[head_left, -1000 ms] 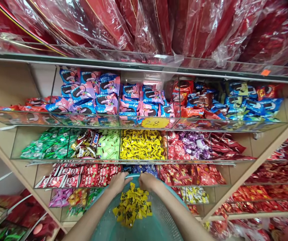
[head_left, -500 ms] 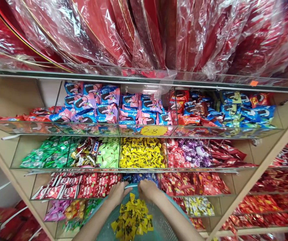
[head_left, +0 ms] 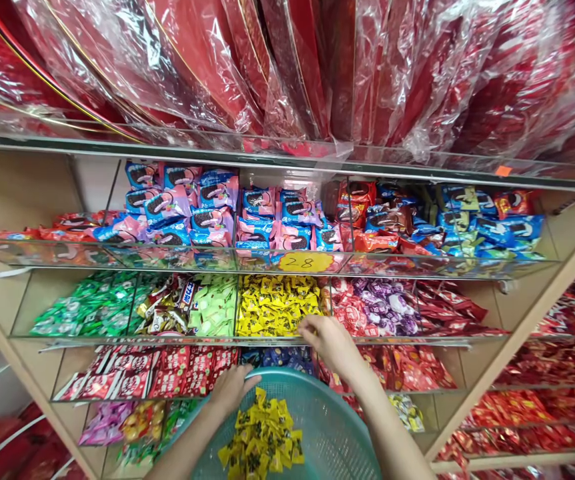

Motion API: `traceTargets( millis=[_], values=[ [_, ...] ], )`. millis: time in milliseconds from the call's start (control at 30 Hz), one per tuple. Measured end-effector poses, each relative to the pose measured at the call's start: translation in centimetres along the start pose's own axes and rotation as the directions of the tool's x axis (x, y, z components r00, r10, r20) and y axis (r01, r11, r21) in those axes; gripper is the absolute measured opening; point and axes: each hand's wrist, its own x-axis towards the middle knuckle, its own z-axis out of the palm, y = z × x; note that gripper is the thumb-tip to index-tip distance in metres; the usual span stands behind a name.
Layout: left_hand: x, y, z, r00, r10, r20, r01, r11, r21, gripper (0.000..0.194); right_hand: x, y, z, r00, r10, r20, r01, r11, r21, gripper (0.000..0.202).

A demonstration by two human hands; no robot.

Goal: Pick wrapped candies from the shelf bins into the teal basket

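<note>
My left hand [head_left: 231,390] grips the far-left rim of a green plastic basket [head_left: 335,417], its thumb over the edge. A heap of small yellow-wrapped candies [head_left: 263,437] lies inside the basket. My right hand [head_left: 323,335] is raised off the basket, at the front edge of the compartment of yellow candies [head_left: 280,303]. Its fingers are curled together; whether they hold anything is too small to tell.
Glass shelves hold blue and pink cookie packs [head_left: 212,193], green candies [head_left: 87,303], purple candies [head_left: 387,300] and red packets [head_left: 182,373]. A yellow price tag [head_left: 305,261] hangs on the upper shelf. Plastic-wrapped red goods [head_left: 287,67] stand above.
My right hand has let go of the basket rim and moved up and to the right, to the yellow candy shelf. My left hand stays on the rim.
</note>
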Motion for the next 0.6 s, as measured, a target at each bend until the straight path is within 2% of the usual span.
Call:
traceTargets(
  millis=[100, 167, 367, 600],
  values=[
    [-0.1, 0.1, -0.1, 1.000, -0.008, 0.007, 0.008, 1.000, -0.005, 0.046, 0.7, 1.2, -0.3, 0.988, 0.096, -0.119, -0.107, 0.990, -0.097, 0.019],
    [-0.2, 0.2, -0.2, 1.000, -0.006, 0.009, 0.006, 1.000, -0.008, 0.047, 1.1, 1.4, 0.0, 0.981, 0.119, -0.156, -0.145, 0.975, -0.168, 0.022],
    [-0.2, 0.3, -0.4, 1.000, 0.002, 0.008, -0.002, 1.000, -0.011, 0.048, 2.0, 0.3, 1.4, 0.972, 0.222, -0.082, -0.236, 0.905, -0.354, 0.029],
    [-0.4, 0.3, -0.4, 1.000, -0.019, 0.008, 0.019, 1.000, -0.024, 0.046, 2.0, 0.4, 1.9, 0.963, 0.263, -0.050, -0.260, 0.870, -0.419, 0.027]
  ],
)
